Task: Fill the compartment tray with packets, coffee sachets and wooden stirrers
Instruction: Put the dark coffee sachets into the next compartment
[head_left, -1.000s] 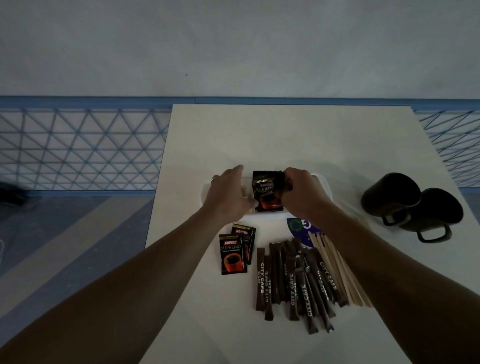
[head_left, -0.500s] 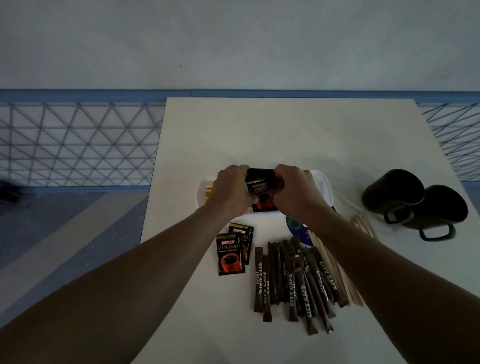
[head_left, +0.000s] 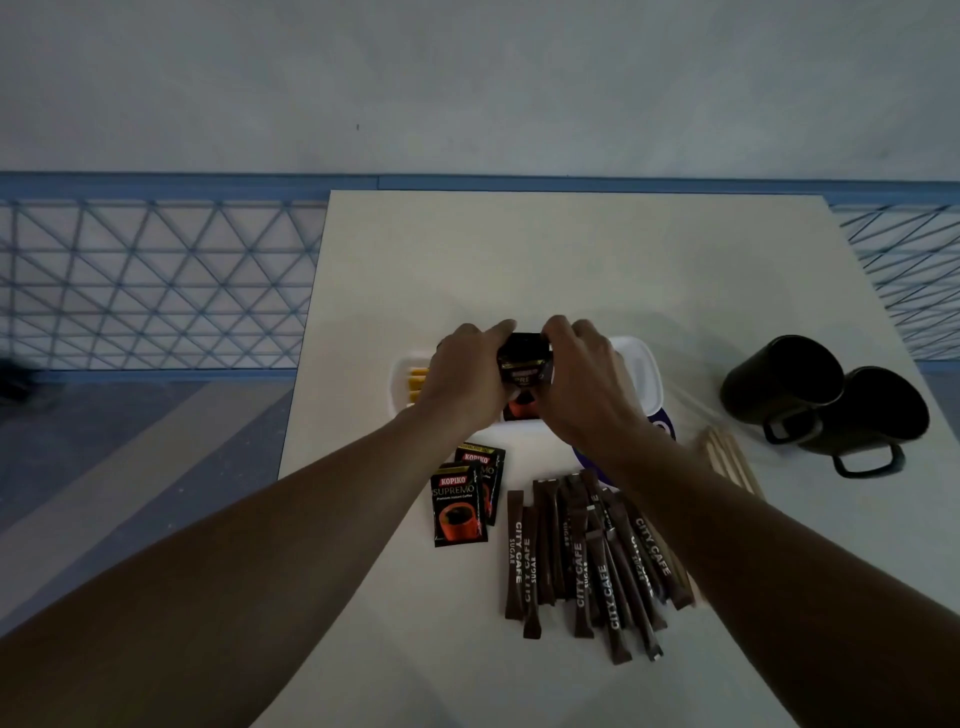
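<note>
The white worktop (head_left: 519, 260) carried the compartment tray (head_left: 647, 374), with a heap of sugar sticks (head_left: 582, 561) nearer the person. The left hand (head_left: 462, 374) and right hand (head_left: 582, 379) met over the tray's middle, fingers curled round one bent black coffee sachet (head_left: 523, 366).

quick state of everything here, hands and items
left hand, gripping the held sachets
right hand, gripping the same sachets
held sachets, at the tray's middle
tray, yellow packets in left end
Kopiko sachets, two flat on table
sugar sticks, piled on table
wooden stirrers, lying on table
mugs, side by side
</note>
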